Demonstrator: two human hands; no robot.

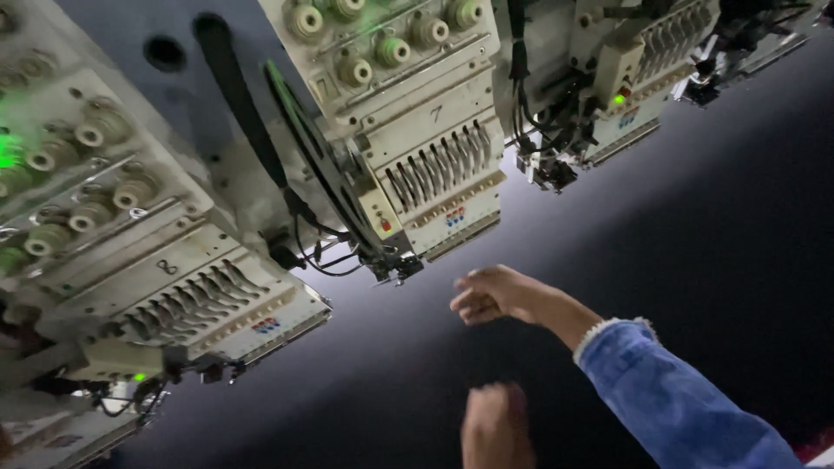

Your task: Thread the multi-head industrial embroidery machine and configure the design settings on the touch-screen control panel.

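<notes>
Hands over dark fabric [695, 243] stretched under a row of embroidery heads. I see my right hand [495, 295], blue denim sleeve [678, 399], fingers loosely curled and holding nothing, just below and right of the middle embroidery head [434, 174], not touching it. My left hand [495, 426] is blurred at the bottom edge; can't tell its grip. Another head [174, 287] sits left.

far/left: row of embroidery heads [434, 165] overhangs, needles low | near/right: open dark fabric [712, 260], free passage | gap under heads: narrow
</notes>
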